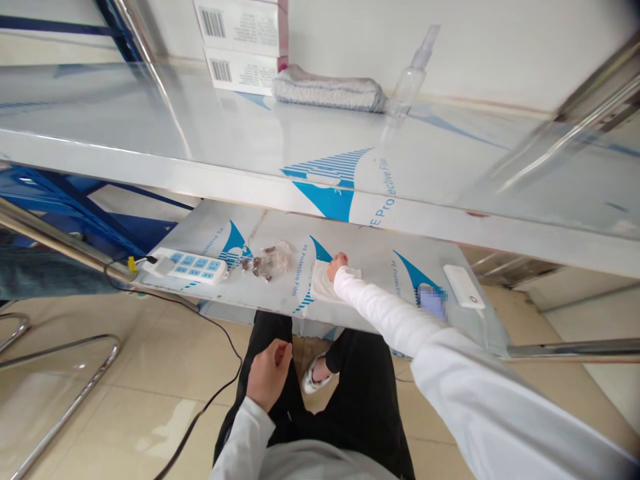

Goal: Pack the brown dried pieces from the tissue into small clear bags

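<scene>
On the lower shelf, my right hand (337,265) reaches forward with its fingers curled together. It rests over a flat, soft white piece (323,285) that looks like tissue or cloth. Whether the fingers grip it or something small is hidden by the hand. My left hand (270,373) hangs above my left thigh, loosely curled into a fist with nothing visible in it. Left of the white piece lie clear plastic bags (270,261) with small brown items inside.
A white power strip (193,267) with a black cable sits at the lower shelf's left end. At its right lie a white power bank (463,287) and a blurred bluish object (433,303). The upper shelf (225,143) overhangs, bearing boxes (245,70), a rolled towel (330,92) and a spray bottle (407,83).
</scene>
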The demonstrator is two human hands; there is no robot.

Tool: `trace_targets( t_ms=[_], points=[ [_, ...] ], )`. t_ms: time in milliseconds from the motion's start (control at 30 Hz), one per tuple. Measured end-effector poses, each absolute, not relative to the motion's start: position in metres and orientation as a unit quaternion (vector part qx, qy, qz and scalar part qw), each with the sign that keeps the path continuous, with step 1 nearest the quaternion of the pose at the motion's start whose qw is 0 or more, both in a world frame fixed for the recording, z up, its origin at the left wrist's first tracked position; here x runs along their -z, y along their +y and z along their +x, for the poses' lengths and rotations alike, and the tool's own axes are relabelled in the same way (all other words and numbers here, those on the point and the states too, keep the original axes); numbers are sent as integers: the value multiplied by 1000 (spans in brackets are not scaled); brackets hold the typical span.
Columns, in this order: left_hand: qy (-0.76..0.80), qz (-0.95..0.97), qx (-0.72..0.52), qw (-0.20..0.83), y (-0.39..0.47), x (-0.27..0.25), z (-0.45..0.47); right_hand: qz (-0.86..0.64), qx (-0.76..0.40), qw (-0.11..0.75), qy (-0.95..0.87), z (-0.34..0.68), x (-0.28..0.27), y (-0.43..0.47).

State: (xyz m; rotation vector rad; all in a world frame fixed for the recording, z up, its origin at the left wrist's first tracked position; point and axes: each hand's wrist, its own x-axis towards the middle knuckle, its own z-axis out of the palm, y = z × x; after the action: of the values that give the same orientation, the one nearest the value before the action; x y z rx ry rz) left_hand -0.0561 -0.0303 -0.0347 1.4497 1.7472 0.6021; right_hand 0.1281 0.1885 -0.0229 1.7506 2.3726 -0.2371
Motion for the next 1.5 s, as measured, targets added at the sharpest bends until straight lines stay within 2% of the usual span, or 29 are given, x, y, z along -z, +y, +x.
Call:
trace_targets(
  t_ms=[200, 433, 700, 833, 900, 967, 1100, 1233, 1367, 1500],
  points=[
    [694, 564, -227, 385, -32, 36, -55, 602, 38, 219, 767, 128, 21, 192],
    [698, 564, -222, 383, -32, 42, -53, 591, 45, 253, 765, 136, 19, 194],
    [697, 573, -259, 345, -31, 52, -63, 650, 75, 143, 743, 203, 6, 193],
    [695, 596, -320, 244, 6, 56, -69, 745, 62, 86, 658, 266, 18, 160],
    [707, 609, -322, 164, 37, 56, -72, 794, 37, 69, 603, 286, 34, 140],
    [715, 612, -316, 125, 71, 56, -76, 823, 1, 35, 567, 293, 56, 123],
    [721, 629, -280, 73, 125, 55, -82, 780, -50, -73, 620, 288, 107, 107],
    [721, 656, -216, 57, 153, 60, -82, 754, -78, -89, 646, 282, 142, 101],
    [738, 655, -155, 52, 167, 65, -78, 764, -116, -106, 626, 276, 145, 98],
    [760, 639, -105, 53, 181, 58, -78, 792, -95, -138, 588, 268, 128, 96]
  ],
)
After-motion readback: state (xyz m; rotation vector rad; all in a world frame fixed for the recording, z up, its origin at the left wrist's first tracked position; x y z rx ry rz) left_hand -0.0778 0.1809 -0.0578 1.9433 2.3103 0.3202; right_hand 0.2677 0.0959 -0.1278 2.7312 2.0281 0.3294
